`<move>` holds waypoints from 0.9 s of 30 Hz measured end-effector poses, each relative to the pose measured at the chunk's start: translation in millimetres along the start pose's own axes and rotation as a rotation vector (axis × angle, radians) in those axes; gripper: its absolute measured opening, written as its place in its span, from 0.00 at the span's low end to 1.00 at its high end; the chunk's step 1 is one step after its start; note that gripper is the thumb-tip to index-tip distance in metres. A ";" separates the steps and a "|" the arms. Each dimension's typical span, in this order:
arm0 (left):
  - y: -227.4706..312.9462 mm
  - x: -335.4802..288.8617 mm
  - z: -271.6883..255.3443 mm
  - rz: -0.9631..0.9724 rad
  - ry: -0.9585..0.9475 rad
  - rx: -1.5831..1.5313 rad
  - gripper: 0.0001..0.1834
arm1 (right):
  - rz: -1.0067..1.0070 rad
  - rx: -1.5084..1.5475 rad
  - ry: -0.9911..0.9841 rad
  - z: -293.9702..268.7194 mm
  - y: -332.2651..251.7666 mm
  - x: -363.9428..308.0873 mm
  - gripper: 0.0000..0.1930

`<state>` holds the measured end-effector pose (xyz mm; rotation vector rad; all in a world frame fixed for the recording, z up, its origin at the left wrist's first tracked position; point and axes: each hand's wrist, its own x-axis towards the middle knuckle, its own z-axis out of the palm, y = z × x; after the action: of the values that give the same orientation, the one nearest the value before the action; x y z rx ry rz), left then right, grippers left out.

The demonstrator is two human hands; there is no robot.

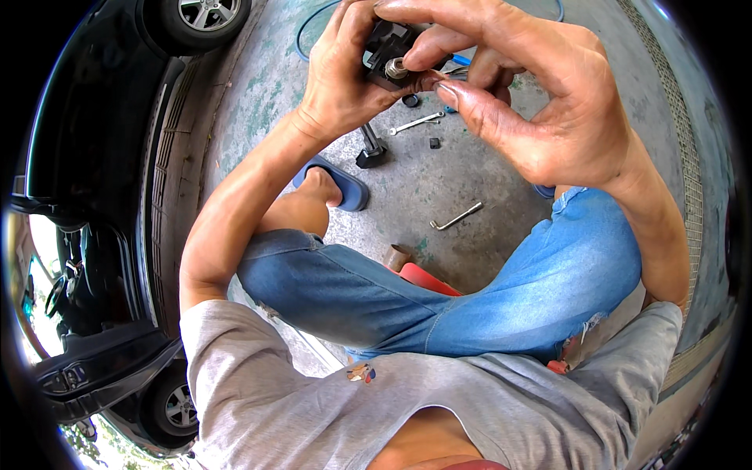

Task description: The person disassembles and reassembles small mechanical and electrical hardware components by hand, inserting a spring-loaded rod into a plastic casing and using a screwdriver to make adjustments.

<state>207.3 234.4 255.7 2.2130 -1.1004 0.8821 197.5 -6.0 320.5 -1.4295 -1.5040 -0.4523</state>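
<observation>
Up at the top of the head view I hold a black blocky part (pixel 382 48) with a silver threaded metal fitting (pixel 396 69) on its near face. My left hand (pixel 338 82) is closed round the part from the left, its thumb along the lower edge. My right hand (pixel 548 102) reaches in from the right with bent fingers. One fingertip touches the metal fitting and the index finger lies over the top of the part. The right thumb tip is close beside the left thumb. Fingers hide much of the part.
On the concrete floor lie a combination wrench (pixel 416 123), an L-shaped socket wrench (pixel 457 215), a small black cube (pixel 435 143), a black ring-like cap (pixel 410 100) and a black long-stemmed piece (pixel 372 149). A black car (pixel 94 117) with an opened door stands left. A grating (pixel 681 117) runs along the right.
</observation>
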 end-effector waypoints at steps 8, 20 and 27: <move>5.3 -4.7 2.6 -0.198 -0.005 -0.033 0.35 | 0.023 0.001 0.036 -0.9 3.2 -5.5 0.30; 12.5 -2.7 2.0 -0.356 -0.041 -0.202 0.46 | -0.052 -0.075 -0.007 -2.8 8.9 -1.3 0.32; 6.4 -0.7 6.4 -0.199 -0.019 -0.289 0.42 | 0.014 -0.042 -0.010 -3.4 -1.6 2.4 0.31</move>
<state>203.8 226.9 252.0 2.0496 -0.9312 0.5788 197.7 -7.7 324.6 -1.4761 -1.4992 -0.4714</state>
